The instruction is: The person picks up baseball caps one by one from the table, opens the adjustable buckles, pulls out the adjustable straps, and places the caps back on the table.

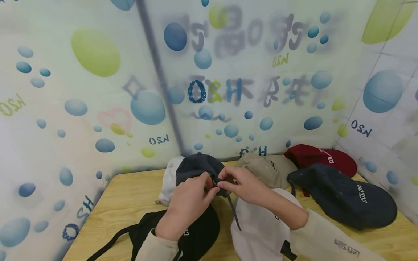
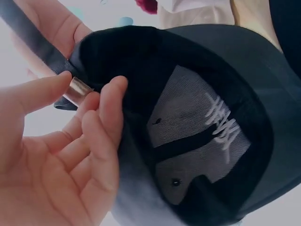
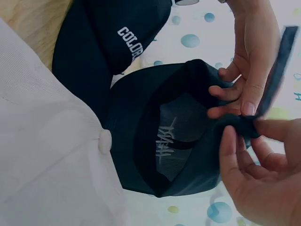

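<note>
A dark navy baseball cap (image 1: 197,165) is between both hands, its inside with a mesh-like lining facing the left wrist camera (image 2: 197,136). My left hand (image 1: 189,199) pinches the metal buckle (image 2: 79,89) at the back of the cap between thumb and fingers. Opposite it, my right hand (image 1: 243,184) pinches the cap's back edge by the strap, thumb against fingers (image 3: 229,146). The loose end of the strap (image 1: 234,214) hangs below the hands in the head view. How far the strap passes through the buckle is hidden by the fingers.
Around the hands on the wooden table (image 1: 127,188) lie a black cap (image 1: 204,232), a white cap (image 1: 254,224), another white one (image 1: 168,181), a beige cap (image 1: 277,168), a dark red cap (image 1: 326,159) and a navy cap (image 1: 352,199). A bubble-patterned curtain (image 1: 212,137) stands behind.
</note>
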Demonstrator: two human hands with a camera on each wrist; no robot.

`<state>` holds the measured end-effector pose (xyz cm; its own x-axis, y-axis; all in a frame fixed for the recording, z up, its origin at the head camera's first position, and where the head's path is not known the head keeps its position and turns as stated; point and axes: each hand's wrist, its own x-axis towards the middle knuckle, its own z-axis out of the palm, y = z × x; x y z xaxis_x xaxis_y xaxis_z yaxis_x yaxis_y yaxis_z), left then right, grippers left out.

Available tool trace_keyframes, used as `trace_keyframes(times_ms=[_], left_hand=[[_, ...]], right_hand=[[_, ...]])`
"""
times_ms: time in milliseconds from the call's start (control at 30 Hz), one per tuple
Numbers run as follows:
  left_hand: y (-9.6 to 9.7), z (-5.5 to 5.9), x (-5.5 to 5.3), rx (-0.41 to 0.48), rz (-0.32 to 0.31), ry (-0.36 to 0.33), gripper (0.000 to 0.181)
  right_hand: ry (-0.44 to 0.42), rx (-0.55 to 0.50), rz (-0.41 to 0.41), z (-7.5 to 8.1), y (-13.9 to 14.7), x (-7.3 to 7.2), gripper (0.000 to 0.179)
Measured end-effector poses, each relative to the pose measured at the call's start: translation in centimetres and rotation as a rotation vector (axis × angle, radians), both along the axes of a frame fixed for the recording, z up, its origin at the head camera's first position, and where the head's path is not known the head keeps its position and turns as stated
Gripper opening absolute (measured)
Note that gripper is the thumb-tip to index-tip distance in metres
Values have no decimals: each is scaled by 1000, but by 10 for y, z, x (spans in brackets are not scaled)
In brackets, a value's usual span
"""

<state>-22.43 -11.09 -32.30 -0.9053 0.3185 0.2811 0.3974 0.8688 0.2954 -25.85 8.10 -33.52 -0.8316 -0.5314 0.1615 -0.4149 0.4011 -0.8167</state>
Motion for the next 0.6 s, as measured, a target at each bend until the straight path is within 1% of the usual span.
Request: trace_keyframes(times_ms=[100,167,267,333,500,567,600], left_hand=[[-3,-2,0,49,-19,-33,16],[-4,-3,1,68,-25,-43,15],[-4,-6,2,85,-17,-41,13],[-3,-7,3,78,-4,-26,14],[-1,-10,6,18,15,55,17],[0,-10,6,5,22,73,18],[0,-11,7,5,29,71,17]], right_hand=[[-36,-66,-6,-3,-1,0,11],[-49,-100,-11,-5,-2,1,13],[-47,-110,-17,-6,-3,1,12],[-41,-107,-16,-7,-3,2,9],[-7,-86,-14,-7,-4,2,6],[6,-80,-5,-8,-5,2,6],[8,-78,-2,-8,-6,2,6]])
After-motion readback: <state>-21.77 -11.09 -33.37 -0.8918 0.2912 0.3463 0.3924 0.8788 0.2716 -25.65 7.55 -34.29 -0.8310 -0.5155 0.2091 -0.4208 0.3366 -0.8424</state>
